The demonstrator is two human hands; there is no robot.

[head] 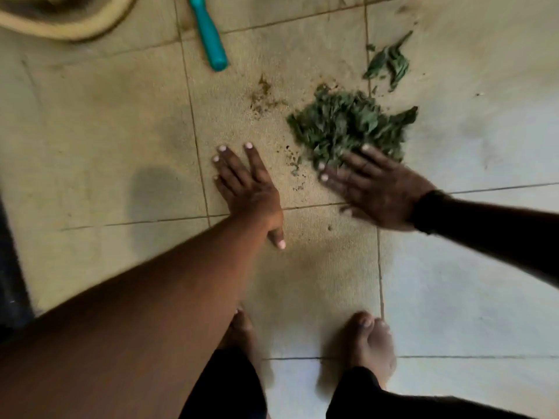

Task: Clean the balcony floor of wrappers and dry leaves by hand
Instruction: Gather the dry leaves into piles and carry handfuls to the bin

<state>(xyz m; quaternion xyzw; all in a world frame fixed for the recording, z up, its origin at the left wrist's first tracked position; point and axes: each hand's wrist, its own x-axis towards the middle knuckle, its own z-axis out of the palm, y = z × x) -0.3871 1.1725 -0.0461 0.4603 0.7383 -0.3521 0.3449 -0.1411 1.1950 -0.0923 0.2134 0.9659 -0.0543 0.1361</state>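
A heap of dry green leaves [351, 125] lies on the pale tiled floor [99, 140], right of centre. A smaller clump of leaves [390, 63] sits just beyond it. Small crumbs [295, 164] and a brown dirt smear [264, 96] lie to the heap's left. My left hand [248, 189] rests flat on the tile, fingers spread, holding nothing, a short way left of the heap. My right hand [375, 189] is flat and open, blurred, its fingertips touching the heap's near edge.
A teal handle [208, 34] lies on the floor at the top centre. A beige curved rim [69, 28] shows at the top left. My two bare feet [369, 343] stand at the bottom. A dark edge runs down the far left.
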